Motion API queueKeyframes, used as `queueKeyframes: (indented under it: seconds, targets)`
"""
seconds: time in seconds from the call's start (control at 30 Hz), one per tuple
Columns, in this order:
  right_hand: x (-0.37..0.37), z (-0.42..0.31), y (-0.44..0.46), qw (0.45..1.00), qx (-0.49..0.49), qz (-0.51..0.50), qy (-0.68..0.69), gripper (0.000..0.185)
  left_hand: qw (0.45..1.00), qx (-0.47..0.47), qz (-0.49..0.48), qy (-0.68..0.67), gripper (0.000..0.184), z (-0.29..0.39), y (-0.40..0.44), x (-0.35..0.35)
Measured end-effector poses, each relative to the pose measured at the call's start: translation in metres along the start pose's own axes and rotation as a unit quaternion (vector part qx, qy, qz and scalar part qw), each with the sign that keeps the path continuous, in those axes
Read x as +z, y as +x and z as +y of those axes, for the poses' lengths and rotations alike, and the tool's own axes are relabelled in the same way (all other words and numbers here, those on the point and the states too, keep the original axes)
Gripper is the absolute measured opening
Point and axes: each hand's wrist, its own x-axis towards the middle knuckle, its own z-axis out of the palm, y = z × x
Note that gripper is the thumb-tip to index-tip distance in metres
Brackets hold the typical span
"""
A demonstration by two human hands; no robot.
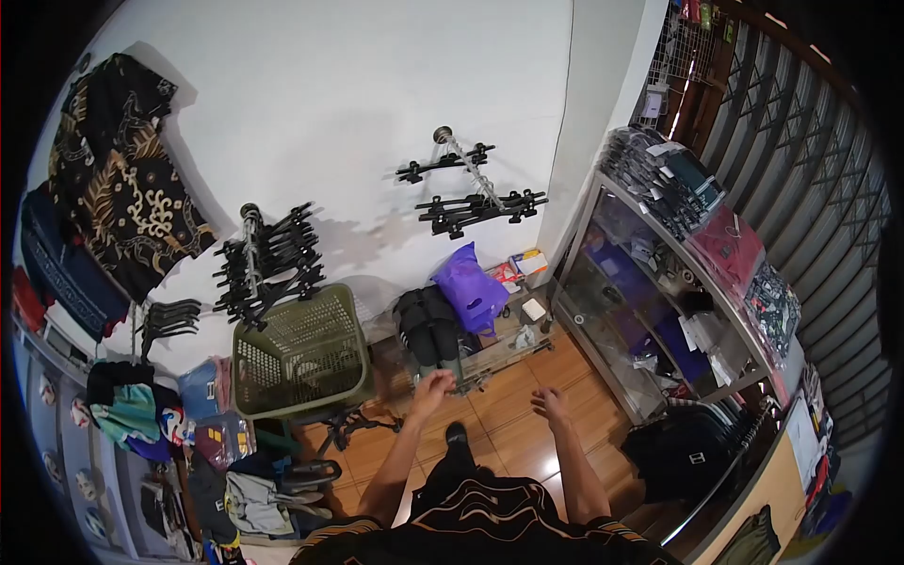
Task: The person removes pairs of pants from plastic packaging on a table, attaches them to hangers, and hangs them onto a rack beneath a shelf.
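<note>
My left hand (433, 392) is held out in front of me with its fingers loosely bent, and I see nothing in it. In the view it overlaps the lower end of a black rolled or folded item (429, 328) on a glass-topped table (490, 356); I cannot tell whether they touch. Over the wooden floor, my right hand (550, 405) is open, fingers apart and holding nothing. A purple plastic bag (470, 290) lies beside the black item. Small boxes (529, 263) stand at the table's back.
An olive-green plastic basket (301, 348) stands left, near folded clothes (254, 504). Black hangers (268, 264) hang on wall hooks. At right are a glass cabinet (603, 311) topped with packed clothes (659, 184) and a rack of dark garments (687, 447). Tiled floor (513, 424) lies below.
</note>
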Motion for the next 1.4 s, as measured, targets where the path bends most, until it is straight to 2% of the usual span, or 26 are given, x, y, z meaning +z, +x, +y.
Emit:
queueKeyframes:
  seconds: [0.3, 0.43, 0.57, 0.6, 0.7, 0.73, 0.87, 0.97, 1.27, 1.4]
  targets:
    - [0.082, -0.194, 0.073, 0.990, -0.108, -0.055, 0.067, 0.018, 0.985, 0.070, -0.018, -0.158, 0.036, 0.128, 0.167, 0.016]
    - [0.118, -0.264, 0.118, 0.981, -0.149, -0.073, 0.104, 0.016, 0.976, 0.046, 0.045, -0.207, 0.040, 0.151, 0.250, 0.015]
    - [0.156, -0.319, 0.158, 0.974, -0.139, -0.068, 0.167, 0.028, 0.967, 0.043, 0.080, -0.238, 0.040, 0.164, 0.306, 0.018]
    - [0.162, -0.326, 0.170, 0.969, -0.145, -0.080, 0.183, 0.036, 0.968, 0.041, 0.089, -0.229, 0.034, 0.164, 0.316, 0.018]
    - [0.181, -0.346, 0.186, 0.965, -0.147, -0.075, 0.202, 0.040, 0.957, 0.028, 0.124, -0.259, 0.029, 0.160, 0.335, 0.021]
    - [0.185, -0.350, 0.191, 0.963, -0.143, -0.077, 0.213, 0.041, 0.956, 0.029, 0.136, -0.258, 0.034, 0.166, 0.333, 0.023]
    - [0.195, -0.349, 0.213, 0.959, -0.129, -0.062, 0.246, 0.034, 0.957, -0.025, 0.152, -0.248, 0.047, 0.176, 0.335, 0.021]
    - [0.198, -0.346, 0.216, 0.957, -0.130, -0.042, 0.256, 0.026, 0.958, -0.039, 0.135, -0.251, 0.048, 0.172, 0.335, 0.018]
    - [0.198, -0.354, 0.191, 0.949, -0.172, -0.018, 0.264, 0.012, 0.966, 0.001, 0.083, -0.247, 0.041, 0.176, 0.320, 0.022]
    - [0.189, -0.352, 0.183, 0.946, -0.163, 0.000, 0.280, 0.014, 0.965, 0.013, 0.064, -0.255, 0.038, 0.180, 0.312, 0.032]
